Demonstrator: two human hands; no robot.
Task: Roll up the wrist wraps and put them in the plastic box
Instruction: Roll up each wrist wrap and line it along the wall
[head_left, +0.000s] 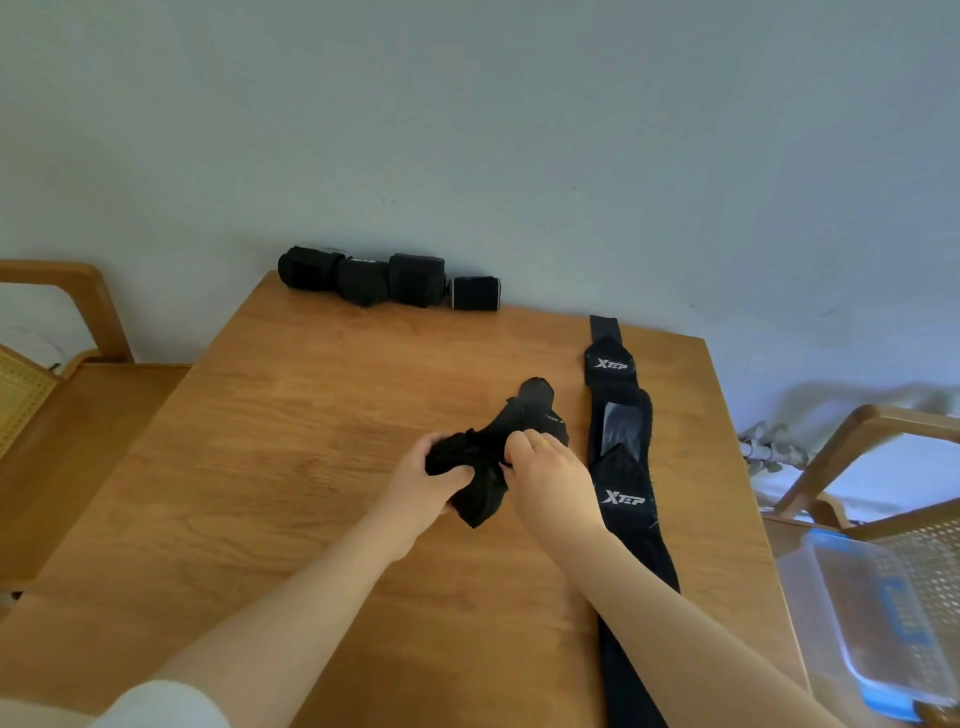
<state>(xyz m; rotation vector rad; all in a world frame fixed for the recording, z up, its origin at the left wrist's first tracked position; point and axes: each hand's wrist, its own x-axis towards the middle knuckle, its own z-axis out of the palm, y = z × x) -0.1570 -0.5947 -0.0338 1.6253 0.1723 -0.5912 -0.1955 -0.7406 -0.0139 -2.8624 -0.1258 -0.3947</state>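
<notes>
Both hands work at the middle of the wooden worktop (322, 415), gripping one black wrist wrap (498, 441) between them. The left hand (426, 488) has its fingers and thumb curled round the bunched, partly rolled end of the wrap, and the right hand (545, 467), a thin ring on one finger, pinches the fabric just beside it. The loose tail of this wrap runs away from the hands, up and slightly right, lying on the wood. Just right of the right hand, two more flat wraps (618, 457) printed with white lettering lie stretched out in a long line, passing under the right forearm toward the near edge. Far beyond the hands, against the wall (467, 130), four rolled wraps (384, 280) sit in a row, touching or nearly so. Well to the right of the right arm, off the worktop, the clear plastic box (872, 618) with blue trim rests on a cane-seated chair (883, 467). Another wooden chair (57, 332) stands far to the left of the left hand.
</notes>
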